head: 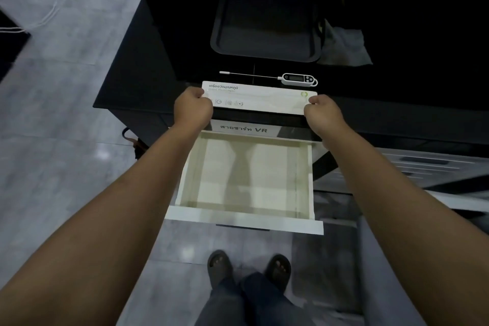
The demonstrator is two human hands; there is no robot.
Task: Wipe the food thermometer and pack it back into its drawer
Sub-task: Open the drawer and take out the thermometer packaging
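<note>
white cardboard box (259,99) is pinched at each end by the left hand (192,108) and right hand (323,114) at the table (397,82) edge; nudged forward, it could knock the thermometer (296,79) lying just behind, while the drawer (246,216) gapes open below.

My one camera sits on my head, looking steeply down and forward over the open drawer (244,177), close below me; my feet show nearer than it, the black countertop (397,34) beyond it.
</note>
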